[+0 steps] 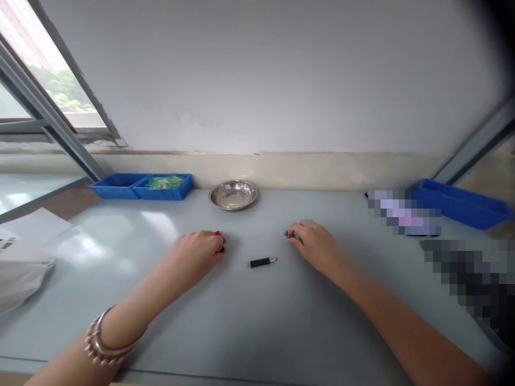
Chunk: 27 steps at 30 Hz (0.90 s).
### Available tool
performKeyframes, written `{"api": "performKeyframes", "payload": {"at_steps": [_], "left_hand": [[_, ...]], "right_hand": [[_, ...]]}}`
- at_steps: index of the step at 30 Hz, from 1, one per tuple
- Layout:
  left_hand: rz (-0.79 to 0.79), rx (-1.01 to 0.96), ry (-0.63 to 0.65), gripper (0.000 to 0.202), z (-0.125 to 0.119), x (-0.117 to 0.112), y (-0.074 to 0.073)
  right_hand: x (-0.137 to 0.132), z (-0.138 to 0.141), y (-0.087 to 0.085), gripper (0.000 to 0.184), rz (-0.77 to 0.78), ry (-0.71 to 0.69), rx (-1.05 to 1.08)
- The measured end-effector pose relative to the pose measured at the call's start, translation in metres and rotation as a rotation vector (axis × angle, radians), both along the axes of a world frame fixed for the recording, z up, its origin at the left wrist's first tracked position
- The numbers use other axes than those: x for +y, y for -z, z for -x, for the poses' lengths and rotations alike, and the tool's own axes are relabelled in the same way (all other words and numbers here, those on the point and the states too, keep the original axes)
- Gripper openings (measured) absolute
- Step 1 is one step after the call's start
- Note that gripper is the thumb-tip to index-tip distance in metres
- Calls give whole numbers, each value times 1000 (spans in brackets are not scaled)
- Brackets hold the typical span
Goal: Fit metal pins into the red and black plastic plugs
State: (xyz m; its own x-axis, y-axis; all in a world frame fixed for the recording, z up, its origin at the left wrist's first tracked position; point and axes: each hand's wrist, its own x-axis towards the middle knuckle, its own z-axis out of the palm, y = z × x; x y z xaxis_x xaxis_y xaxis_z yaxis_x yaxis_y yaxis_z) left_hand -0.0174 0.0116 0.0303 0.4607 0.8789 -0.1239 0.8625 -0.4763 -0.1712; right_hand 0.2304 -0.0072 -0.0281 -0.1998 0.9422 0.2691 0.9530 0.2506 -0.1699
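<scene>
On the grey table, a short black pen part with a silver tip (260, 262) lies between my two hands, touched by neither. My left hand (200, 247) is closed low over the table, around a small red and black piece (219, 234) that is mostly hidden by the fingers. To the right, my right hand (309, 236) pinches a small dark and silvery piece (287, 234) between thumb and fingertips. Its kind is too small to make out. Bracelets circle my left wrist.
A round steel dish (233, 195) stands near the wall. Two joined blue bins (163, 193) sit at the back left, one with green packets. Another blue bin (462, 203) is at the back right, near blurred-out objects (406, 213). White papers (24, 252) lie far left.
</scene>
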Motion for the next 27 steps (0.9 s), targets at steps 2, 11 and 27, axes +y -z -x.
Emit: {"api": "performKeyframes", "payload": {"at_steps": [2, 11, 27], "left_hand": [[3, 23, -6, 13, 0, -5, 2], [-70, 36, -56, 21, 2, -5, 5], [-52, 69, -71, 16, 2, 1, 7]], "right_hand": [[0, 1, 1, 8, -9, -5, 1], [0, 2, 2, 10, -33, -42, 5], [-3, 10, -8, 8, -25, -59, 241]]}}
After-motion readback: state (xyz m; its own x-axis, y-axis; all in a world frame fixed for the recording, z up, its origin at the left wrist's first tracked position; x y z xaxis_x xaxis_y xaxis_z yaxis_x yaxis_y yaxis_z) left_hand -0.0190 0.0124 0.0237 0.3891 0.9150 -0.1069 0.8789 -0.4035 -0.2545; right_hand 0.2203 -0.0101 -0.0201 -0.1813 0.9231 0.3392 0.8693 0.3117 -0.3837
